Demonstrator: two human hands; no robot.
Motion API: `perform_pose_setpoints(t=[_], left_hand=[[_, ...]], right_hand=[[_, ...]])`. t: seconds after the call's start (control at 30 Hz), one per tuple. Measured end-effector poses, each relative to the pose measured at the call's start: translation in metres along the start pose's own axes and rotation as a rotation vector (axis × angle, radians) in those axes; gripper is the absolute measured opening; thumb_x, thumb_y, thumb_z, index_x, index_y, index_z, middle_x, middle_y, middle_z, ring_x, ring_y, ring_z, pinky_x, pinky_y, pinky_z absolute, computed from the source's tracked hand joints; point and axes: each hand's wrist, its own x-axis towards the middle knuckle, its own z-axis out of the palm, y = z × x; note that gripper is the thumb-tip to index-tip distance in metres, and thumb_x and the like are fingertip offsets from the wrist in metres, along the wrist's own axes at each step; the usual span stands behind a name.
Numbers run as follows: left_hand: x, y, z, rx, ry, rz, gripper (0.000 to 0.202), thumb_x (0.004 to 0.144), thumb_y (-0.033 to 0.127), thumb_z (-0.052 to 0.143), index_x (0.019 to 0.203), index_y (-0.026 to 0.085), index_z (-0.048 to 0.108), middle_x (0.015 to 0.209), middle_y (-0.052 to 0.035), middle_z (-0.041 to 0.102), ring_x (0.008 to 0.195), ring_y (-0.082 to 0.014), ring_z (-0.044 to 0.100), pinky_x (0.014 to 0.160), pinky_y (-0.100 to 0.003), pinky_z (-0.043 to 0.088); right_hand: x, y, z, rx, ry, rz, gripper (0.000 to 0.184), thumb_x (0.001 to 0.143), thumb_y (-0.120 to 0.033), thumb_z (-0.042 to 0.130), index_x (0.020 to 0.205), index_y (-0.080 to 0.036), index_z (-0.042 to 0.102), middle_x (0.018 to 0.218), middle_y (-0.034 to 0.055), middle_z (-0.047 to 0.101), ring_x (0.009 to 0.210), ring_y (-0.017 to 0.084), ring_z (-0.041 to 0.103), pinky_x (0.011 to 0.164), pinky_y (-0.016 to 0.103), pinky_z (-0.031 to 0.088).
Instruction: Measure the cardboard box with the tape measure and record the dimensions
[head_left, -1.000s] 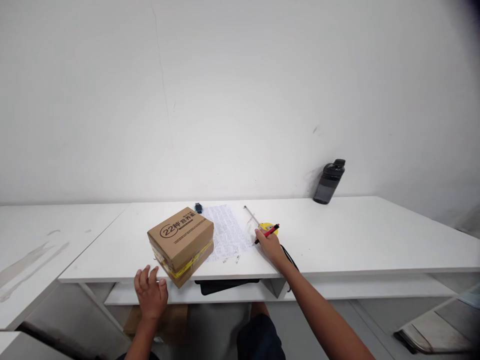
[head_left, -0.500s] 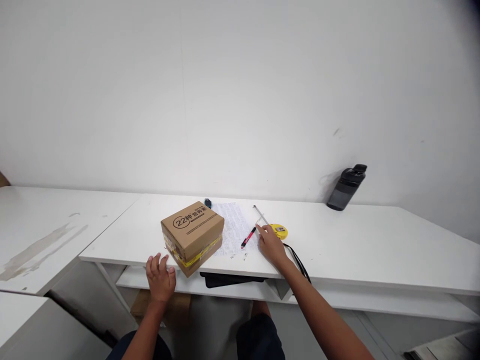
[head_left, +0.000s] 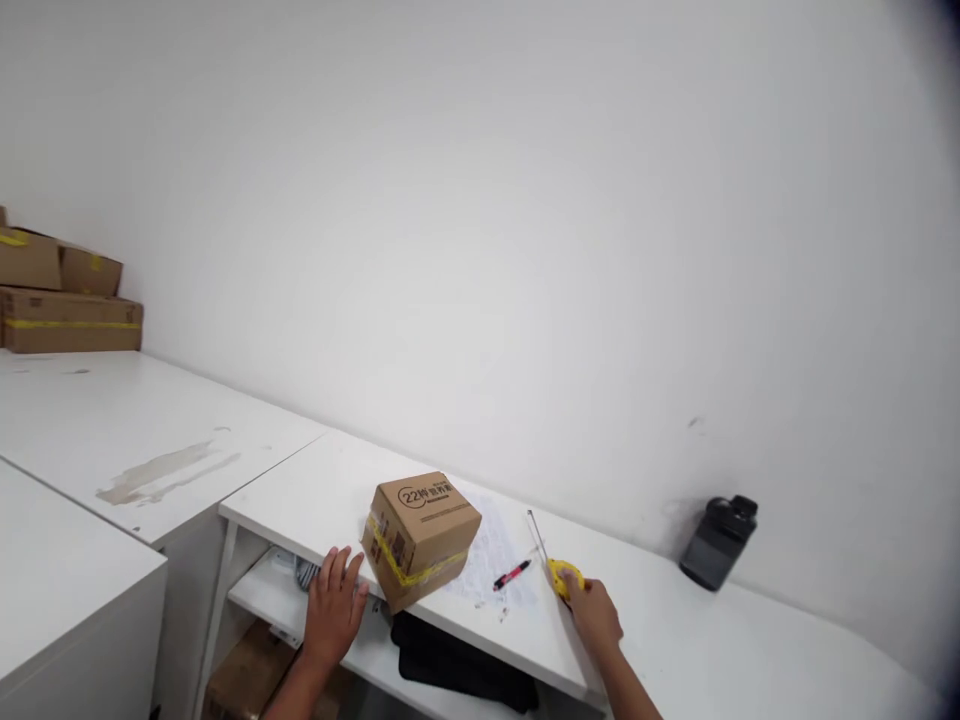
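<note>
My left hand [head_left: 334, 612] is at the front edge of the white desk, fingers spread and empty, just left of a cardboard box [head_left: 427, 530]. Yellow tape runs around the box, and black print marks its top. My right hand [head_left: 598, 612] has its fingers closed on a yellow tape measure [head_left: 564, 578], whose thin blade [head_left: 538, 533] sticks out towards the wall. A red and black pen [head_left: 512, 575] lies between the box and the tape measure, on a sheet of paper [head_left: 487, 545] with faint writing. The box hides part of the sheet.
A dark bottle [head_left: 718, 542] stands at the right by the wall. More cardboard boxes [head_left: 71, 322] are stacked at the far left on another table. Under the desktop, a shelf [head_left: 262, 590] holds a black flat item [head_left: 457, 665]; a carton [head_left: 251, 670] sits below.
My right hand has moved from beside the pen onto the tape measure and closed on it. My view has turned left and up, bringing the stacked boxes in. My left hand remains near the box.
</note>
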Motion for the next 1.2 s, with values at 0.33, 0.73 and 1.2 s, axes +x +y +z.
perform_pose_setpoints(t=[0.33, 0.73, 1.2], left_hand=[[-0.001, 0.001, -0.002, 0.015, -0.06, -0.018, 0.036, 0.092, 0.035, 0.047, 0.12, 0.022, 0.066, 0.131, -0.0111, 0.061, 0.129, -0.0282, 0.047, 0.098, -0.04, 0.039], [-0.002, 0.002, -0.002, 0.01, -0.003, 0.017, 0.034, 0.09, 0.029, 0.05, 0.12, 0.019, 0.064, 0.129, -0.0124, 0.06, 0.129, -0.0293, 0.046, 0.097, -0.04, 0.041], [-0.006, 0.0, 0.005, -0.03, -0.01, 0.008, 0.034, 0.092, 0.03, 0.049, 0.121, 0.018, 0.063, 0.131, -0.0129, 0.058, 0.132, -0.0294, 0.042, 0.104, -0.042, 0.035]], right_hand=[[-0.093, -0.119, -0.042, 0.497, 0.096, -0.52, 0.057, 0.075, -0.063, 0.061, 0.114, -0.021, 0.053, 0.114, 0.0129, 0.068, 0.088, 0.025, 0.069, 0.07, 0.032, 0.055], [-0.17, -0.166, -0.013, 0.224, 0.203, -1.105, 0.036, 0.092, -0.042, 0.052, 0.118, -0.024, 0.067, 0.11, 0.0093, 0.07, 0.093, 0.023, 0.068, 0.066, 0.03, 0.056], [-0.177, -0.161, -0.012, 0.29, 0.293, -1.168, 0.032, 0.092, -0.034, 0.056, 0.119, -0.023, 0.067, 0.108, 0.0085, 0.071, 0.09, 0.021, 0.069, 0.067, 0.029, 0.057]])
